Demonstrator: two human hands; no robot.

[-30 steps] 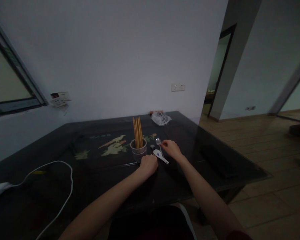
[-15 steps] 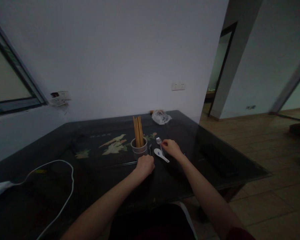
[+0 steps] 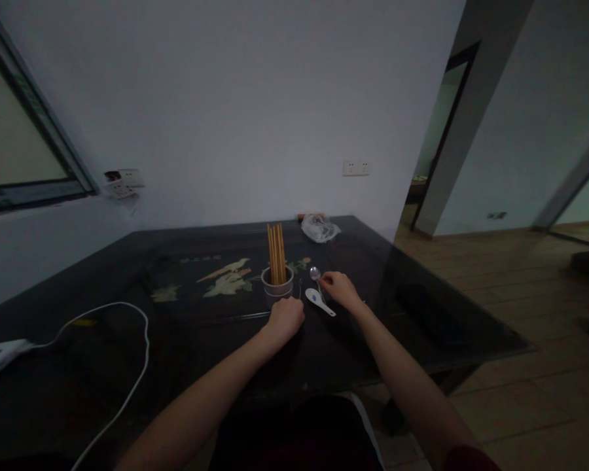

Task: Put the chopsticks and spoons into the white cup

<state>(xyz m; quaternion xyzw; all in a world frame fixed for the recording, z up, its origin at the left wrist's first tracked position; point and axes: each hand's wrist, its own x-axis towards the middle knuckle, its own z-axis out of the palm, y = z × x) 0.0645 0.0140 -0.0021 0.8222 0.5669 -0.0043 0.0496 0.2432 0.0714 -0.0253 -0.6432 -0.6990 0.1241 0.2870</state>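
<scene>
A round cup (image 3: 277,292) stands on the dark table with several wooden chopsticks (image 3: 277,254) upright in it. My left hand (image 3: 285,316) is closed just in front of the cup, its fingertips hidden from me. A thin, dark metal utensil (image 3: 300,288) rises beside its knuckles; its kind is unclear. To the right, my right hand (image 3: 339,288) pinches the handle of a metal spoon (image 3: 315,273), whose round bowl points away from me. Between both hands lies a white ceramic soup spoon (image 3: 319,302) with a blue mark, its handle toward me.
A crumpled clear plastic bag (image 3: 320,228) lies at the table's back edge by the wall. On the left, a white power strip (image 3: 2,356) trails a white cable (image 3: 146,340). A dark flat object (image 3: 432,314) rests at the right. The table (image 3: 255,366) has a painted bird design.
The view has shifted slightly, so the table items appear a little farther right. Beside my left hand, the thin utensil looks slimmer and more upright. Both hands hold nearly the same places.
</scene>
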